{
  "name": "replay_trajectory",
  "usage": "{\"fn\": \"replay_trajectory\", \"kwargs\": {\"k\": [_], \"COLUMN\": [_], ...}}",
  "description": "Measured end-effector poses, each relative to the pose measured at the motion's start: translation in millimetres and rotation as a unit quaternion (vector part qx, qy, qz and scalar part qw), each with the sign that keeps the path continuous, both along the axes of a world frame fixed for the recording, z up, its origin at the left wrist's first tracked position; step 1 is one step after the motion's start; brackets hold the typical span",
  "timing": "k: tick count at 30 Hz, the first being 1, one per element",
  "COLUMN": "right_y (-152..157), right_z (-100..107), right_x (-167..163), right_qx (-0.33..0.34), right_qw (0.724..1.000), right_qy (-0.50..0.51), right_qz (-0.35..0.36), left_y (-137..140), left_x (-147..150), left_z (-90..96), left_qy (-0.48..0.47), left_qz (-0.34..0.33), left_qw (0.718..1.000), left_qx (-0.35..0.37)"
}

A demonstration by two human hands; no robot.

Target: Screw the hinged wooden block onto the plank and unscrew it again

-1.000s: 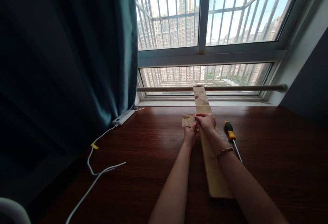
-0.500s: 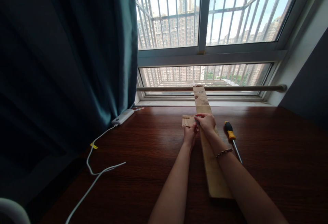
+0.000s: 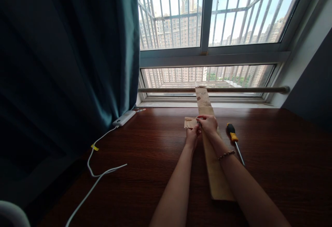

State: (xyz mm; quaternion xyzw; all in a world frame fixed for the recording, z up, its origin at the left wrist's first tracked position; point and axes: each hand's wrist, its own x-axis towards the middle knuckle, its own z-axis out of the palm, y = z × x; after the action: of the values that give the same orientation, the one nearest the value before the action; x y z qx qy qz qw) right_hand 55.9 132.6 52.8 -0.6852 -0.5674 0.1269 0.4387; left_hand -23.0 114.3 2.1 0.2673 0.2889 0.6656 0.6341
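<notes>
A long wooden board (image 3: pixel 216 175) lies on the table, its far end reaching toward the window. A short wooden piece (image 3: pixel 190 122) sits crosswise at its left edge. My left hand (image 3: pixel 192 135) is closed at the near side of the short piece, fingertips pinched together. From the right, my right hand (image 3: pixel 209 125) rests over the board, thumb and fingers pinching at the joint between the two pieces. Between the fingertips a small dark item shows, too small to name. A screwdriver (image 3: pixel 232 135) with a black and yellow handle lies right of the board.
On the left, a white power strip (image 3: pixel 124 118) lies by the blue curtain (image 3: pixel 116 64), with a white cable (image 3: pixel 89 164) trailing toward me. A metal rail (image 3: pixel 246 90) crosses in front of the window. The reddish-brown table (image 3: pixel 145 192) spreads beneath everything.
Both hands stay at the joint. The right fingers have shifted very slightly; the board and screwdriver lie where they were.
</notes>
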Motion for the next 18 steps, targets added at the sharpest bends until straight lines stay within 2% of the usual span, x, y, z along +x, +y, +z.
{"fn": "replay_trajectory", "kwargs": {"k": [6,13,18], "right_y": [2.2,3.1,2.6], "right_z": [-1.5,3.3,3.4], "right_x": [0.6,2.4,2.0], "right_qx": [-0.007,-0.034,-0.035], "right_qw": [0.999,0.999,0.999], "right_qy": [0.031,-0.018,0.006], "right_qz": [-0.017,-0.001,-0.004], "left_y": [-0.9,-1.6,0.3], "left_x": [0.0,0.4,0.3], "left_z": [0.3,1.0,-1.4], "left_qy": [0.000,-0.010,-0.017], "left_qz": [-0.001,-0.002,-0.003], "left_qw": [1.000,1.000,1.000], "left_qx": [0.003,0.009,0.008]}}
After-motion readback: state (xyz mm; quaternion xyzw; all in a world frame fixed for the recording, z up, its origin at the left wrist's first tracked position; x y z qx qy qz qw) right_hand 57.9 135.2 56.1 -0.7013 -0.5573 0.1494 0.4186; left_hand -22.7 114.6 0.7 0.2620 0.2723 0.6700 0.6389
